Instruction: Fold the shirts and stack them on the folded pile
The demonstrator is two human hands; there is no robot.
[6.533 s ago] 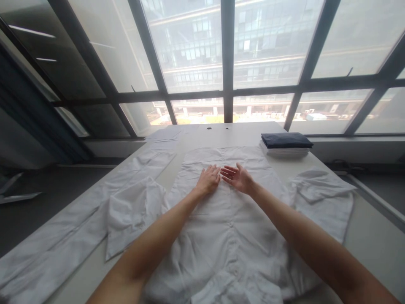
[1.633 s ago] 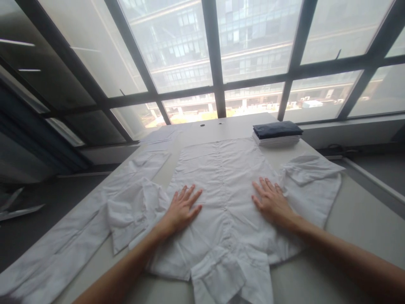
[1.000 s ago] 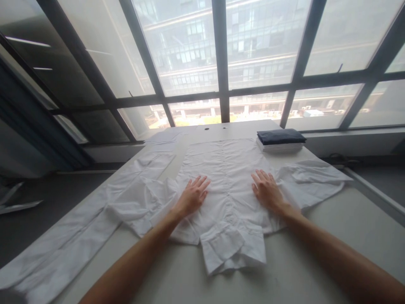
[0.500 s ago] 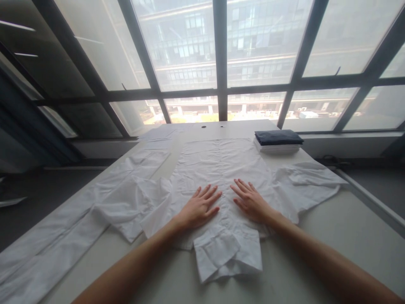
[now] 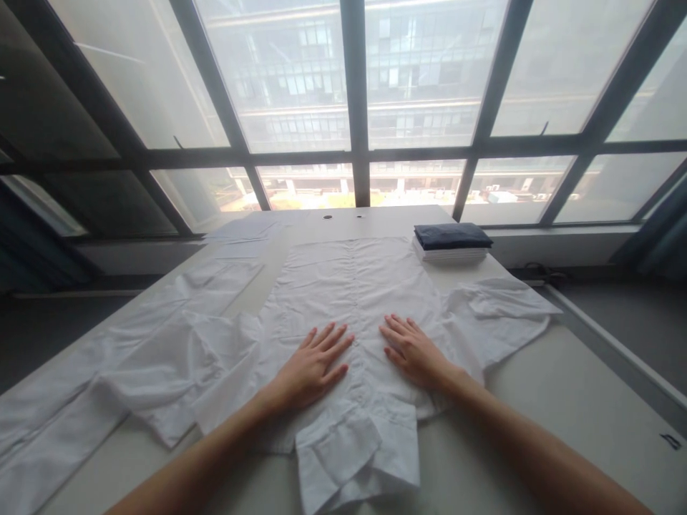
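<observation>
A white shirt (image 5: 327, 286) lies spread on the table, its button strip running down the middle and its collar end towards me. My left hand (image 5: 314, 365) rests flat on the cloth left of the buttons, fingers spread. On the other side of the strip my right hand (image 5: 416, 350) presses flat on the shirt, fingers stretched out. Neither hand grips anything. The rumpled sleeves reach out to both sides, and the collar (image 5: 357, 458) stands up between my forearms, partly folded over.
More white cloth (image 5: 59, 400) lies along the table's left side. At the back right sits a stack of folded white garments (image 5: 454, 254) topped by a dark blue one (image 5: 454, 235). A small dark item (image 5: 670, 441) lies near the right edge. Large windows (image 5: 295, 71) stand behind the white table (image 5: 580, 400).
The view has shifted, so the shirt and table appear further left. Both hands stay flat on the shirt, my right hand slightly further from the button strip. The dark item at right has come into view.
</observation>
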